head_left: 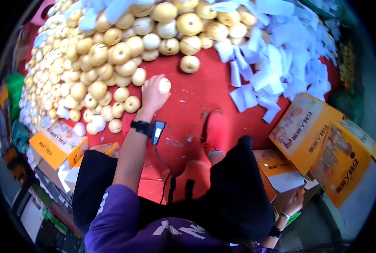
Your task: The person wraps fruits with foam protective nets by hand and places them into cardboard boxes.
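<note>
My left hand (153, 95) is closed around a pale yellow round fruit (164, 86), just in front of the fruit pile (120, 53). The fruit shows between thumb and fingers, above a red floor covering (179, 109). A dark band with a small device and cable is on my left wrist. Low on the right, my right hand (294, 203) is beside an open orange and white carton (280, 173). Its fingers look curled, and whatever they may hold cannot be made out. A bracelet and a dark band circle that wrist.
White foam net sleeves (276, 63) lie heaped at the right, with some strips across the fruit. More printed cartons stand at right (303, 128) and left (59, 141). A single fruit (189, 64) rests at the pile's front edge. My legs and red shoes (216, 130) are below.
</note>
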Motion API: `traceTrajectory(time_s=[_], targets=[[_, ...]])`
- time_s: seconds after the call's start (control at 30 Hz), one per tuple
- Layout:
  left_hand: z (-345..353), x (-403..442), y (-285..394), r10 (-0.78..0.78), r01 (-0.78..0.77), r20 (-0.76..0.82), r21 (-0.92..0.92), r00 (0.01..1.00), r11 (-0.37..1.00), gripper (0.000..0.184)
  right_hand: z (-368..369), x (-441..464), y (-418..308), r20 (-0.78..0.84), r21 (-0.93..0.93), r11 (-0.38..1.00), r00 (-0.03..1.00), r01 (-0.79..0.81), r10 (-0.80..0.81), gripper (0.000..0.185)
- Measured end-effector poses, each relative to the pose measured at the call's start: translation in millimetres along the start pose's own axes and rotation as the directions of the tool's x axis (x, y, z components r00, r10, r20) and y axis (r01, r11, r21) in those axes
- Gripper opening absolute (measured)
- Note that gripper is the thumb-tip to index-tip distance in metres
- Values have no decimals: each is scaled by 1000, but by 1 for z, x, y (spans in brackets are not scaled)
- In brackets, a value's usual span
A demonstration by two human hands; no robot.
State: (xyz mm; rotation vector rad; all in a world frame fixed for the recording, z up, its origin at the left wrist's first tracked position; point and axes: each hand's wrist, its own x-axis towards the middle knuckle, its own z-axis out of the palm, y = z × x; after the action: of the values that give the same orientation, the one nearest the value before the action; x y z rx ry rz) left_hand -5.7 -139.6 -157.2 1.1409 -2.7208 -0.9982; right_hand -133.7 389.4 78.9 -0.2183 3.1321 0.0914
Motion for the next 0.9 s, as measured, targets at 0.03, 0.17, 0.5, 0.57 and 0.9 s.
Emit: traceTrajectory(time_s=[0.03,0.17,0.5,0.57,0.9], targets=[[-3,-1,11,-146,159,74,-219,986,963,59,-22,21,-43,-39,127,992,999,4,1,12],[16,-20,44,230,453,394,-825,890,-339,69,-31,90,-183,-117,379,738,820,559,-561,8],[36,-34,68,415,583,409,-548,813,-600,59,191,220,-270,-97,53,984,982,170,-164,71],[33,-29,69,362,600,490,-519,793,-609,58,204,232,-259,59,178,979,992,104,-116,71],[88,-19,69,119,-115,-3,231,993,966,58,143,152,-247,215,575,812,939,102,-269,55]])
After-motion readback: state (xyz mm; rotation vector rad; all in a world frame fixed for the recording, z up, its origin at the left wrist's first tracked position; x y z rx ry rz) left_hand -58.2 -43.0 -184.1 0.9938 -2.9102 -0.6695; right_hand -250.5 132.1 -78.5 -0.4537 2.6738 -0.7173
